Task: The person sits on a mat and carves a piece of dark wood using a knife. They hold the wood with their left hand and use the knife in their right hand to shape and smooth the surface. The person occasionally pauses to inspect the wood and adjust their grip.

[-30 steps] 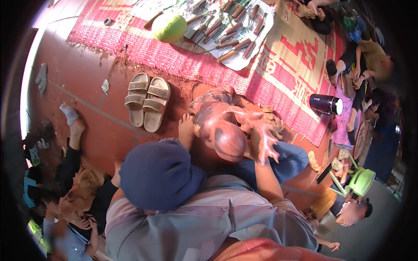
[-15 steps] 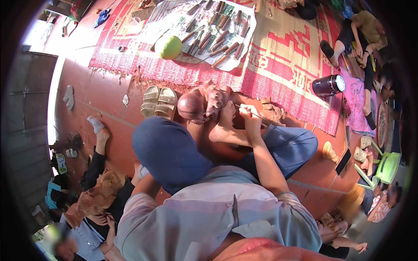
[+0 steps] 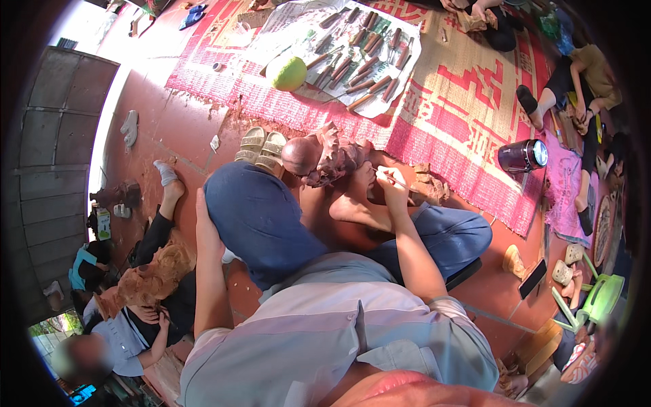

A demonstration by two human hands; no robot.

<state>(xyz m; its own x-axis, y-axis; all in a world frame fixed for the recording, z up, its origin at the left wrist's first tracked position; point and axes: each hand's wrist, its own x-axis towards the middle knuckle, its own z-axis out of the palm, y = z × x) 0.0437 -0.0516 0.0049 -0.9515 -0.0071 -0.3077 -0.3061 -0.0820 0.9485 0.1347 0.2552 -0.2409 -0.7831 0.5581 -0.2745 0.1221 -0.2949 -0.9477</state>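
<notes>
The reddish carving (image 3: 301,157) sat on the floor (image 3: 502,293) near the bare foot (image 3: 359,209), its rounded and jagged forms already shaped; any work left was unclear. The right hand (image 3: 394,194) had its fingers clamped on a thin stick (image 3: 403,182); the left hand's (image 3: 202,205), beside the knee (image 3: 247,197), could not be made out.

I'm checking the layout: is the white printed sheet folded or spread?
Spread: the sheet lies open on the red woven mat beneath scattered brown-handled tools.

— Where does the camera sit?
— On the wearer's head, facing steeply down; the shirt (image 3: 305,325) looms close at lower middle.
— And farther off?
— The mat (image 3: 434,139), across the upper frame; the wide fisheye bends edges toward its dark rim.
</notes>
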